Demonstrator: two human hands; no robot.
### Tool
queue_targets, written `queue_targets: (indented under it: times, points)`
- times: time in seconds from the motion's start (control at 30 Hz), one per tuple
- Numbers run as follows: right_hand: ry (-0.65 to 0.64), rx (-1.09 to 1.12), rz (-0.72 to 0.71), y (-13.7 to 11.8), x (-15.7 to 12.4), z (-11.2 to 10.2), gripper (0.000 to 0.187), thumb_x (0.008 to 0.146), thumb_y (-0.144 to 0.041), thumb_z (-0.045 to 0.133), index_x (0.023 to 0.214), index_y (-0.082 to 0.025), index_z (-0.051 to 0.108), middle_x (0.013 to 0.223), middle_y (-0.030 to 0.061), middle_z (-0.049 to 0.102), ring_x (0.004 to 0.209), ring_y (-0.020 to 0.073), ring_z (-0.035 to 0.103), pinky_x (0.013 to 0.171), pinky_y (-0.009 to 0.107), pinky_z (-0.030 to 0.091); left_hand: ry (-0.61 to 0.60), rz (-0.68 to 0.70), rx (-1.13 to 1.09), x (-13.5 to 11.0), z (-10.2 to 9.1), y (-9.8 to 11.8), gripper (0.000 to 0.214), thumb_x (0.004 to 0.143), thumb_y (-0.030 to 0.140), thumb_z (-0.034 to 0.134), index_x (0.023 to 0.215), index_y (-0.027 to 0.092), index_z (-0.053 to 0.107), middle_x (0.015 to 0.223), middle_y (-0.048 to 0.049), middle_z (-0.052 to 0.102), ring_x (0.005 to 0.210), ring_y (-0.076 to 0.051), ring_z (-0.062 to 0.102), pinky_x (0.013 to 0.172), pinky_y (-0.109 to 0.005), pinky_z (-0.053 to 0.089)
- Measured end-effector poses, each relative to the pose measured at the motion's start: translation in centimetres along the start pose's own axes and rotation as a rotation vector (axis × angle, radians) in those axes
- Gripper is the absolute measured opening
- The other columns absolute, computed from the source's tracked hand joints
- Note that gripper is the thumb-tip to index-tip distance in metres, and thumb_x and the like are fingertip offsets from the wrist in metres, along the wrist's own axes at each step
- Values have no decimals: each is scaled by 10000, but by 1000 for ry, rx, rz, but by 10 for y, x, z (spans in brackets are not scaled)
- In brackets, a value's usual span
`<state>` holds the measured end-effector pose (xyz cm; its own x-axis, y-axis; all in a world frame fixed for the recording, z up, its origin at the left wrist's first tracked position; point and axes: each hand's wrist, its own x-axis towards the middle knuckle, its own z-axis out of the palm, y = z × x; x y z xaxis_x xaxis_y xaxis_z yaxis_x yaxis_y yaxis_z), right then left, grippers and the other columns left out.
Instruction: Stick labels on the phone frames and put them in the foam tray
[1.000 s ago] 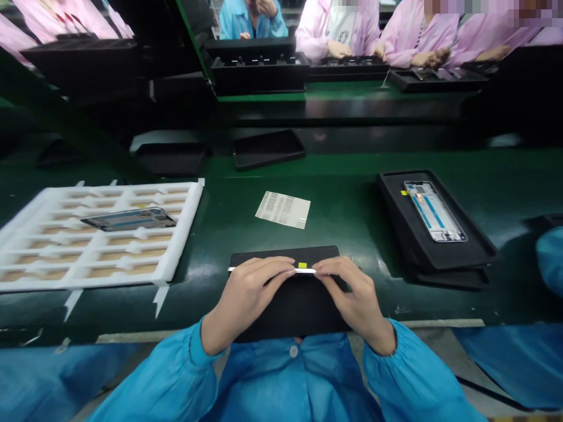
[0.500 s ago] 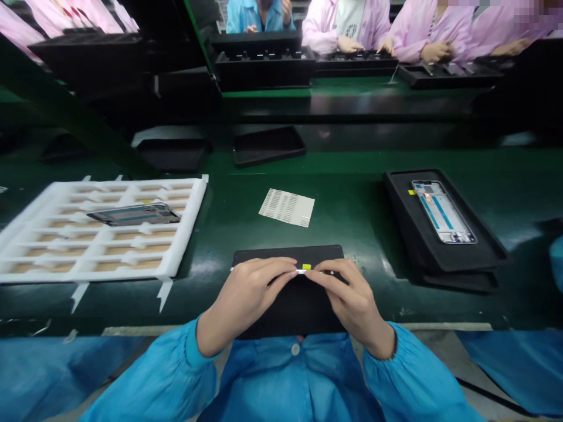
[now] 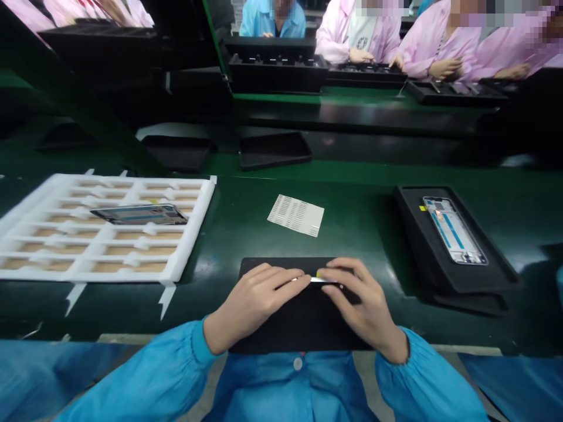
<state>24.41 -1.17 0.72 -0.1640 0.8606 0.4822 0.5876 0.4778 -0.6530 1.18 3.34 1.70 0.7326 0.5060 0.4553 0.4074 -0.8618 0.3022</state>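
Observation:
A phone frame [image 3: 320, 280] is turned nearly edge-on to me above a black mat [image 3: 303, 328]; only its thin silvery edge shows. My left hand [image 3: 264, 296] grips its left part, thumb and fingers closed along the edge. On the other end, my right hand [image 3: 363, 302] holds it, with fingertips at a small yellow tab [image 3: 318, 273] and the thumb below. Most of the frame's surface is hidden by the fingers and the viewing angle. Beyond the mat lies a white label sheet [image 3: 297, 215] with rows of small dark strips.
To the left, a white foam tray [image 3: 193, 246] with slots bears a tilted phone frame [image 3: 141, 215]. Stacked black trays [image 3: 413, 234] at right carry another phone frame [image 3: 455, 231]. Black trays [image 3: 275, 150] lie farther back. Co-workers [image 3: 352, 35] sit across the bench.
My right hand's thumb and fingers have spread apart a little, baring more of the frame's edge. My left hand keeps its hold. The whole view has shifted slightly.

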Motion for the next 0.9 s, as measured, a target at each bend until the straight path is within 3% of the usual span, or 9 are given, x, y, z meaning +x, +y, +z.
queue_targets:
  times: [0.1, 0.17, 0.27, 0.37, 0.63, 0.77, 0.9]
  points:
    - [67, 23, 155, 18, 38, 7, 140, 937, -223, 573, 1047, -227, 661, 1017, 60, 639, 938, 187, 631, 826, 331, 531, -119, -148, -200, 19, -1, -26, 272, 991, 153, 472, 1163, 214, 674, 1195, -44, 705, 1071, -183, 673, 860, -294, 517]
    - [14, -37, 222, 37, 72, 21, 117, 930, -228, 556, 991, -211, 655, 978, 55, 643, 861, 178, 625, 787, 319, 518, -222, -278, -359, 35, -1, -52, 218, 944, 206, 578, 1106, 251, 717, 1310, -36, 644, 1141, -199, 639, 926, -299, 497]
    - [-97, -158, 267, 64, 119, 51, 122, 903, -180, 523, 886, -196, 643, 896, 46, 626, 808, 174, 591, 775, 307, 476, -349, -435, -469, 52, 3, -89, 209, 872, 235, 658, 1058, 246, 753, 1490, -76, 479, 960, -198, 689, 808, -294, 513]
    - [-150, -226, 286, 82, 150, 77, 148, 888, -145, 500, 823, -194, 625, 863, 49, 599, 841, 189, 569, 778, 309, 434, -439, -523, -529, 56, 9, -108, 251, 852, 248, 661, 1085, 231, 753, 1565, -112, 347, 761, -150, 689, 687, -274, 495]
    - [-190, -270, 339, 94, 159, 99, 133, 880, -136, 479, 785, -199, 548, 898, 88, 570, 916, 237, 519, 848, 361, 387, -464, -564, -638, 49, 10, -109, 278, 820, 232, 684, 1086, 213, 759, 1573, -102, 311, 986, -248, 702, 807, -297, 500]
    - [-66, -142, 342, 95, 156, 104, 101, 877, -191, 482, 788, -203, 530, 904, 78, 569, 929, 235, 518, 901, 399, 394, -448, -551, -626, 49, 12, -111, 259, 811, 226, 697, 1060, 211, 768, 1563, -110, 320, 1007, -260, 705, 833, -302, 506]
    - [164, 65, 383, 90, 160, 100, 152, 929, -314, 403, 879, -201, 492, 932, 74, 590, 903, 197, 562, 863, 385, 459, -413, -523, -608, 46, 14, -111, 246, 796, 185, 705, 1030, 215, 773, 1528, -117, 395, 1033, -272, 701, 798, -310, 525]
